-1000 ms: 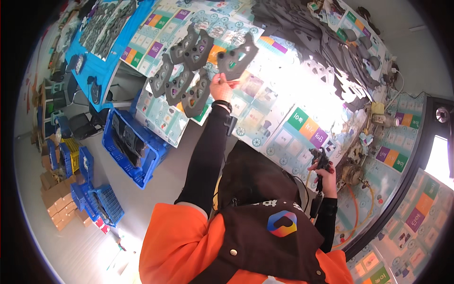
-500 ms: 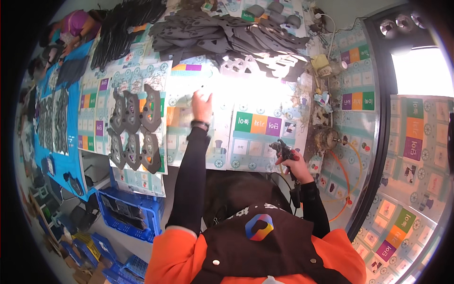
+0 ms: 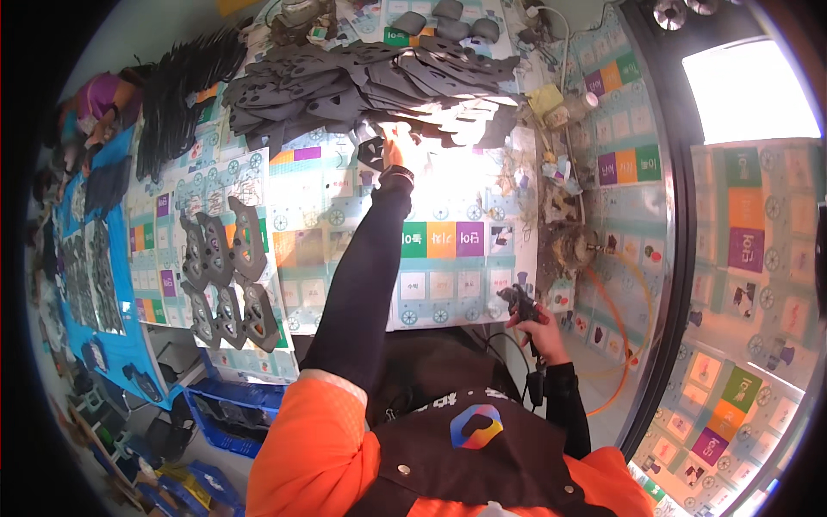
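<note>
My left hand [image 3: 399, 148] reaches to the near edge of a heap of dark grey cut-out sheet pieces [image 3: 336, 90]. Its fingers close at a dark holed piece [image 3: 370, 148], partly washed out by glare. Near the table's front edge on the right, my right hand [image 3: 543, 334] grips a black spray gun [image 3: 520, 303] with red parts, its nose pointing up and left. A black cable hangs by that wrist. On the left part of the table, several grey cut-out pieces [image 3: 246, 246] lie in two rows.
Bundled dark strips [image 3: 181, 95] lie far left, beside a blue-covered table [image 3: 129, 302] with more pieces. Another person [image 3: 102, 99] is at that side. A crusted pot [image 3: 573, 250] with orange and yellow hoses stands right. A blue crate [image 3: 228, 431] sits below the table.
My left hand has moved forward and slightly right, from the bare sunlit tabletop to the heap's edge. My right hand still holds the spray gun, now slightly lower in view. The view has shifted.
</note>
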Demonstrator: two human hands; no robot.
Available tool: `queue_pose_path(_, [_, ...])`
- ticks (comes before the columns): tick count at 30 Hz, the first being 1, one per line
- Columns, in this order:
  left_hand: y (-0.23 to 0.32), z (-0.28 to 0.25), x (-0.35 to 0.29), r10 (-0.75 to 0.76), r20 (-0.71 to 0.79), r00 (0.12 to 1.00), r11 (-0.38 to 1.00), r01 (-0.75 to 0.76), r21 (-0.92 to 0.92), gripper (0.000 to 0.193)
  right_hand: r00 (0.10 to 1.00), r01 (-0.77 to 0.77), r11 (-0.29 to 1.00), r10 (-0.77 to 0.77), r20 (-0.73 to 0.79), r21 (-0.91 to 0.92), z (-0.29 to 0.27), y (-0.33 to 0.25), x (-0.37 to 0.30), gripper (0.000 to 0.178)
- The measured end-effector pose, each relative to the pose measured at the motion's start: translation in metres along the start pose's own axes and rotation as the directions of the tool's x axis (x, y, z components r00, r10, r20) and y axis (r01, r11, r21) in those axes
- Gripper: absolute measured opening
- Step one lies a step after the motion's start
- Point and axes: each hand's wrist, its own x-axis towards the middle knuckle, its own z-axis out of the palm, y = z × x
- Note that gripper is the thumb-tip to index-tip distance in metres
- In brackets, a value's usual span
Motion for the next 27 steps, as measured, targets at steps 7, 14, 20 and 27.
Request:
queue_pose_path(7, [-0.068,-0.046,-0.061,0.671,0.075,0.738,0.714,-0.67,0.203,0.025,0.979,0.055,0.998,-0.05,0.199,-0.023,0.012,-0.025,0.025,0.038])
queue_pose_path(14, [0.018,-0.159,-0.169,0.006,0.013,1.0,0.947,-0.002,-0.321,0.048,0.969,0.151,0.989,-0.148,0.198,0.0,0.008,-0.05,0.025,0.037])
queue_pose_path(20, [-0.089,-0.132,-0.24,-0.229,0.285,0.931,0.805,0.346,-0.482,0.04,0.949,0.12,0.99,-0.093,0.302,-0.071,0.027,-0.056,0.032,0.034])
queue_pose_path(27, [-0.113,-0.075,-0.339,-0.339,0.288,0.896,0.822,0.431,-0.373,0.065,0.943,0.18,0.971,-0.125,0.308,-0.155,0.021,-0.026,0.026,0.041])
